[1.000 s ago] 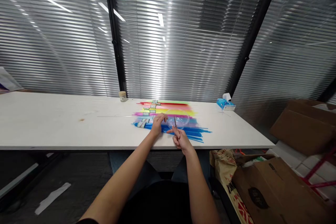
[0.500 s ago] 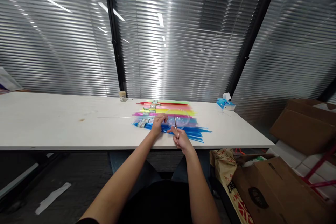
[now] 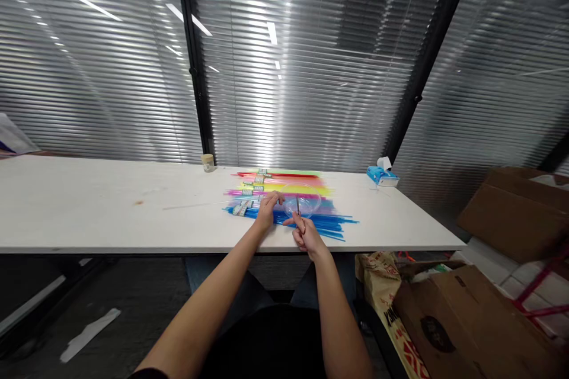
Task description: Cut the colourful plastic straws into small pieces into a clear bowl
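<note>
My left hand (image 3: pixel 267 211) is closed in a pinch above the blue sticks. A thin, pale, see-through stick (image 3: pixel 186 206) runs out from it to the left over the table; its end in the fingers is hidden. My right hand (image 3: pixel 307 237) grips a pair of scissors (image 3: pixel 298 207), blades pointing away from me. Just beyond both hands stands a clear round plastic bowl (image 3: pixel 313 204). Under and around it lie bundles of thin coloured sticks, with blue sticks (image 3: pixel 329 226) nearest me, then purple, pink, yellow and red sticks (image 3: pixel 293 175). Printed paper bands (image 3: pixel 242 208) wrap their left ends.
The white table (image 3: pixel 89 207) ends close to my body. A small lidded tub (image 3: pixel 207 163) and a blue tissue pack (image 3: pixel 382 175) stand along its back. Cardboard boxes (image 3: pixel 471 308) and a paper bag (image 3: pixel 384 284) are on the floor at right. Blinds (image 3: pixel 311 71) rise behind.
The left end of the pale stick has swung down, nearer to the table's front edge. The scissors have shifted very slightly; both hands stay nearly where they were.
</note>
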### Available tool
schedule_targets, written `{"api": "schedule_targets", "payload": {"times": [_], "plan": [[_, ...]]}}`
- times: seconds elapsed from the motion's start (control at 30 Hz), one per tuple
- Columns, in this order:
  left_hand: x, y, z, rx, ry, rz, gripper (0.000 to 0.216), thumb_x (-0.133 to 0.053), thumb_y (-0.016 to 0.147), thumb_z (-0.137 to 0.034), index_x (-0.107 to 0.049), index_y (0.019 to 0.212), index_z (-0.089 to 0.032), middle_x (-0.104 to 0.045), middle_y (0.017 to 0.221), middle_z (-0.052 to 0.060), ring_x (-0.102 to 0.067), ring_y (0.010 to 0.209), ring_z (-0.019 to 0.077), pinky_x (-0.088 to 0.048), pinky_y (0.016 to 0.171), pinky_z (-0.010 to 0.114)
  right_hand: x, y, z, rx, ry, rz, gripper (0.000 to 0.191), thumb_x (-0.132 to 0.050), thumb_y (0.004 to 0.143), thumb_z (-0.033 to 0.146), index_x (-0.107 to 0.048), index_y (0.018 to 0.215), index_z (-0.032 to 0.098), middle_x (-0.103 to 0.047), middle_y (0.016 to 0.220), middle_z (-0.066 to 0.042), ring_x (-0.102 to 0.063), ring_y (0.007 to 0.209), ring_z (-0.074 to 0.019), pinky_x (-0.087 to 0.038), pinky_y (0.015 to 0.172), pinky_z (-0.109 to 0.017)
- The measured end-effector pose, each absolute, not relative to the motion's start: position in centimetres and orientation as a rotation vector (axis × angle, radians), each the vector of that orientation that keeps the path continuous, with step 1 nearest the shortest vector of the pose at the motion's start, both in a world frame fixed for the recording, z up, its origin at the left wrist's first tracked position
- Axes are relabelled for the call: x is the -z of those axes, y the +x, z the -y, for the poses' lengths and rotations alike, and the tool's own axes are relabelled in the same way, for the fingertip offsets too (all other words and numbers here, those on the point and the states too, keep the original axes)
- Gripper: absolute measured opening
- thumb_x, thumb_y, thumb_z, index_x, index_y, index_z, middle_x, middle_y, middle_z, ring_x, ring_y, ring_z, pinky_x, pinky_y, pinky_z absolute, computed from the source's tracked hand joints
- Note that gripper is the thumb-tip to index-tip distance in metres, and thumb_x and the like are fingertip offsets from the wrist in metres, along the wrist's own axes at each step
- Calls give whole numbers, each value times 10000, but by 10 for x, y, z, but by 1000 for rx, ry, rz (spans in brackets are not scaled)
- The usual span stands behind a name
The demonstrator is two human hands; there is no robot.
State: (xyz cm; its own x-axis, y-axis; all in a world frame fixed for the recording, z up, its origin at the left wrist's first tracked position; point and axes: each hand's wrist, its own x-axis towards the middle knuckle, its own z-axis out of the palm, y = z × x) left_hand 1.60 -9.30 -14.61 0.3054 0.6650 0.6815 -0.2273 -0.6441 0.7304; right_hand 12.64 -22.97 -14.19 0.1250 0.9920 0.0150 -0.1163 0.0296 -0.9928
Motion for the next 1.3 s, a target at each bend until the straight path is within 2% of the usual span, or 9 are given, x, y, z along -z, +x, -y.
{"api": "schedule_targets", "payload": {"times": [0.3,0.67,0.8,1.3], "plan": [[147,16,94,-1422,1814,-355,399,-487,929,-482,-515,627,-224,-625,775,66,-596,847,242,-490,896,402,143,126,229,-1153,-1161,1076,626,-641,806,772,-690,894,155,-308,319,133,-131,315,-71,-106,336,-236],[147,16,94,-1410,1849,-360,420,-498,922,-519,-522,623,-225,-603,740,58,-583,829,243,-475,866,390,145,125,228,-1137,-1184,1050,521,-656,844,714,-670,837,193,-305,338,126,-140,325,-75,-89,346,-237],[146,16,93,-1423,1838,-370,386,-522,900,-500,-542,631,-224,-601,731,51,-582,806,237,-476,842,382,146,125,227,-1120,-1185,1026,512,-683,830,707,-669,839,196,-295,350,130,-141,327,-72,-84,345,-237],[146,16,93,-1462,1811,-418,390,-435,924,-444,-485,600,-234,-632,762,62,-602,823,233,-502,854,387,149,126,226,-1108,-1182,986,514,-716,772,684,-683,890,185,-322,352,131,-145,328,-77,-100,330,-238]]}}
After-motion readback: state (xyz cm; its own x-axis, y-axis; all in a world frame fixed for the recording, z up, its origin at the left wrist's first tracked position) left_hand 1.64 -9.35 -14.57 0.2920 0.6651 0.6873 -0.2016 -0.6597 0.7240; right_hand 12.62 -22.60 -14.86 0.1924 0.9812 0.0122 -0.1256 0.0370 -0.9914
